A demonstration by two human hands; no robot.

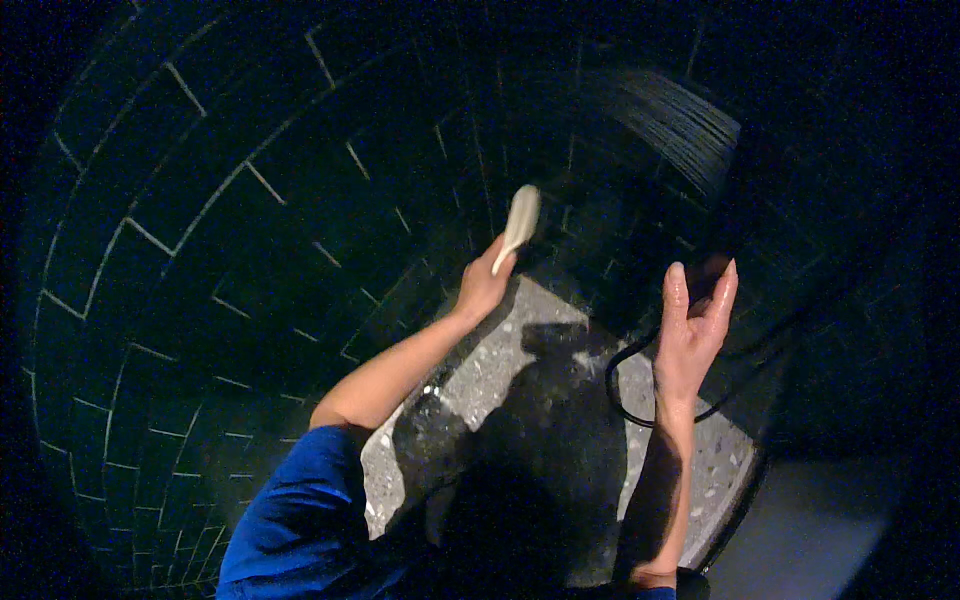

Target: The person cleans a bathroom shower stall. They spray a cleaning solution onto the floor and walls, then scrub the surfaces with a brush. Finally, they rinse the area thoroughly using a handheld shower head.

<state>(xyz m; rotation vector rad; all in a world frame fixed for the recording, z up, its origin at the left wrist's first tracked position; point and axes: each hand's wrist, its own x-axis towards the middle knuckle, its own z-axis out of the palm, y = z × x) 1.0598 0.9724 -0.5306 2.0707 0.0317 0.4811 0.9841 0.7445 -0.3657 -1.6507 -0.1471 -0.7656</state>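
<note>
My left hand [486, 286] is shut on a pale, flat, oval-ended implement [523, 214], blurred and pointing up toward the dark wall. Its exact kind is unclear. Wet and shiny, my right hand [691, 334] is raised with two digits pointing up and apart. The space between those digits is dark, so I cannot tell whether it holds something there. A black hose [616, 390] loops beside and behind my right wrist. Below both arms lies a speckled terrazzo-like floor [480, 390], largely covered by my shadow.
Dark green tiled walls [247, 225] with pale grout lines rise to the left and ahead. A streaked bright patch [682, 127] shows at the upper right. Along the floor's right side runs a dark edge [739, 510], with a smooth grey surface [802, 525] beyond it.
</note>
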